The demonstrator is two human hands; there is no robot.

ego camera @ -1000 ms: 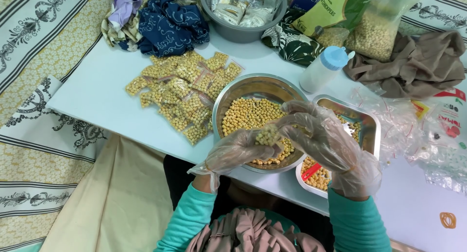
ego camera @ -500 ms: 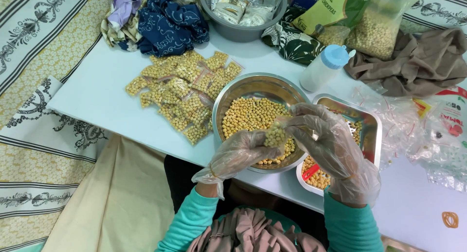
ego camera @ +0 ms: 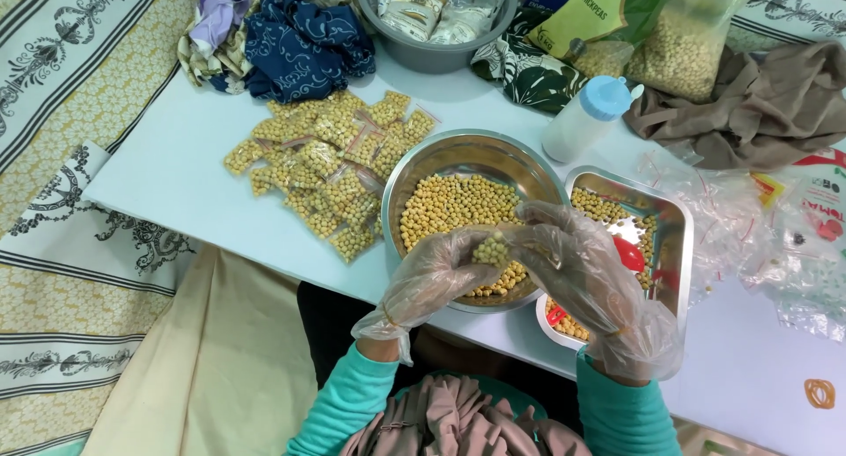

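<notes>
Both gloved hands meet above the steel bowl at the bench's near edge. Left hand and right hand pinch a small chickpea-filled packet between their fingertips.

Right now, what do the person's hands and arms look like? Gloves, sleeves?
The left hand and the right hand each wear a thin, clear, loose, crinkled disposable plastic glove, open and baggy at the wrist. Both arms are in teal long sleeves. No cables or markings show.

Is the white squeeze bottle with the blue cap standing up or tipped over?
Upright: the white squeeze bottle stands on its base, blue cap on top.
</notes>
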